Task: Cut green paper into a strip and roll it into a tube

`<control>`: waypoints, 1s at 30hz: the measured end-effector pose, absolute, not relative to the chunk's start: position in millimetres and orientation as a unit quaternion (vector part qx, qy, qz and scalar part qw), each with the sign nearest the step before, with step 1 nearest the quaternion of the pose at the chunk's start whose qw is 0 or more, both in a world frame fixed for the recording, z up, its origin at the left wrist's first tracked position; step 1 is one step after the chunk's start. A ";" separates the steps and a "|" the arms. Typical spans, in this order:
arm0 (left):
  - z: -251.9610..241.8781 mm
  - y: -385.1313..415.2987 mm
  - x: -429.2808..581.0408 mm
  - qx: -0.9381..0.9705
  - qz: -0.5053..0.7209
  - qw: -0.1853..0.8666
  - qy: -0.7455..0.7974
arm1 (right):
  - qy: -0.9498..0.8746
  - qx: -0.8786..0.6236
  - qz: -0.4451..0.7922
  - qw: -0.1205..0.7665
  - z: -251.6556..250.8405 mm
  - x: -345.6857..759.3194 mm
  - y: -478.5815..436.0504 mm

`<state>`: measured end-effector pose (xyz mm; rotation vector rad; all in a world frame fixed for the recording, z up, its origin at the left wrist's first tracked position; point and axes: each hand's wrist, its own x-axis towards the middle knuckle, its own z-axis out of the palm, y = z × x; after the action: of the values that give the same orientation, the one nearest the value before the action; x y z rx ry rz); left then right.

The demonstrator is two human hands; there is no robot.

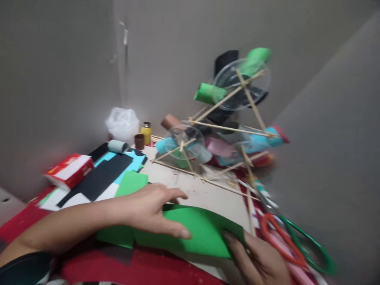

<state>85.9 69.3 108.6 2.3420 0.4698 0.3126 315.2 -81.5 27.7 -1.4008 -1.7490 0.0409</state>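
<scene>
A strip of green paper [198, 227] bows upward in front of me, low over the table. My right hand [258, 257] pinches its right end, with a finger or thumb pressed on the near face. Across the strip's left part lies my left hand [154, 209], its thumb and fingers spread apart; whether it touches the paper is hard to tell. Another green sheet [130, 186] sticks out behind and below my left forearm. Beyond the hands stands a frame of thin wooden sticks [219, 126] with clear plastic discs and colored paper rolls.
Orange-handled scissors [285, 241] and green-handled scissors [311, 247] lie at right. Black paper [103, 178], a red-and-white box [69, 170] and a grey-blue paper roll [118, 146] are at left. Behind them are a white plastic bag [122, 122], a yellow bottle [146, 132] and a brown roll [139, 141].
</scene>
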 end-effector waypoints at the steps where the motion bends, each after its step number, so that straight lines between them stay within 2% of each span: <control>1: 109.6 69.7 85.8 0.902 0.075 0.382 0.186 | -0.701 -0.566 0.015 0.434 30.7 313.4 -82.2; 4: 106.4 67.9 90.5 0.852 0.015 0.500 0.156 | -0.684 -0.570 0.046 0.452 35.1 308.0 -79.4; 7: 98.2 62.5 96.6 0.786 -0.003 0.602 0.144 | -0.638 -0.591 0.160 0.468 35.4 307.2 -77.8; 10: 85.0 60.1 101.8 0.734 0.009 0.661 0.158 | -0.545 -0.604 0.280 0.510 34.5 312.1 -76.5; 15: 55.5 58.9 109.5 0.656 0.036 0.728 0.197 | -0.405 -0.585 0.383 0.589 29.5 317.8 -71.3; 21: 37.0 50.8 112.8 0.614 0.086 0.755 0.212 | -0.323 -0.540 0.446 0.637 14.4 310.3 -66.3; 26: 29.3 49.5 114.2 0.618 0.121 0.743 0.225 | -0.335 -0.556 0.471 0.598 10.6 304.2 -61.2; 30: 25.1 47.5 116.6 0.611 0.127 0.747 0.227 | -0.330 -0.574 0.447 0.602 10.5 302.8 -58.3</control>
<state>116.6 47.5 25.1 1.3376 0.4968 0.2788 302.8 -58.3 10.5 -1.3298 -0.7647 1.0355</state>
